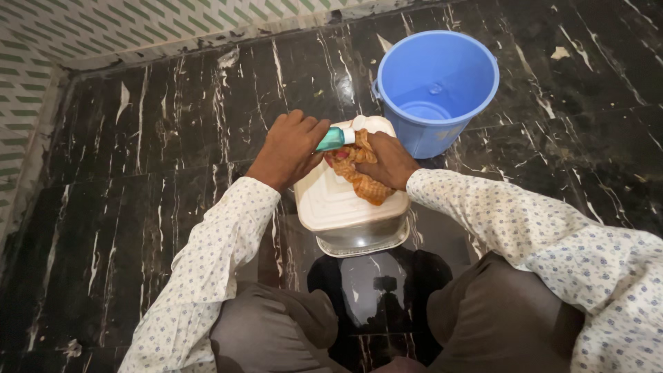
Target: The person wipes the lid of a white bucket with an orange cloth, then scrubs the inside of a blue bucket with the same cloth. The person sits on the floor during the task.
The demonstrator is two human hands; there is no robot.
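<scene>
bottle (334, 139): teal body, white cap, long axis near level, cap end points right toward cloth | left hand (290, 146): grip wrapped round bottle | right hand (388, 160): grip pinching crumpled orange cloth (362, 173) against white lid (338, 200) of steel container (366, 240) | floor (138, 159): black marble | blue bucket (436, 86) just behind

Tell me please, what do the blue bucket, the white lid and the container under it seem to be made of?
Blue bucket: likely plastic, with an even matte colour and a thick moulded rim. White lid: probably plastic too, smooth, slightly glossy, with moulded steps. Container beneath: seemingly metal, perhaps steel, since its grey wall shines and reflects.
</scene>
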